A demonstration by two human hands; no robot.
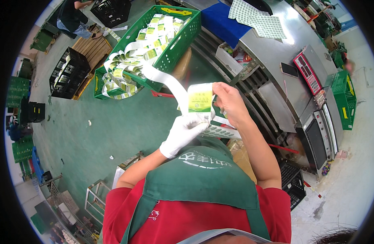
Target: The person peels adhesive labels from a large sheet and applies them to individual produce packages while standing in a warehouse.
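Observation:
My left hand [183, 133], in a white glove, pinches the lower edge of a strip of green, yellow and white labels [200, 101]. Bare, my right hand [231, 103] grips the same strip at its upper right side, fingers closed. From there the strip's white back [166, 79] curves up and away to a heap of folded labels [154, 38] in a green crate [181, 44]. Just below my hands is a sheet of small stickers [221, 132]; whether a hand holds it is hidden.
To the right runs a metal table [272, 44] bearing sticker sheets [258, 20], a phone [289, 70] and a red scale [308, 71]. A smaller green crate [98, 83] with more labels stands on the floor. Black crates [69, 73] and another person [75, 18] are at the far left.

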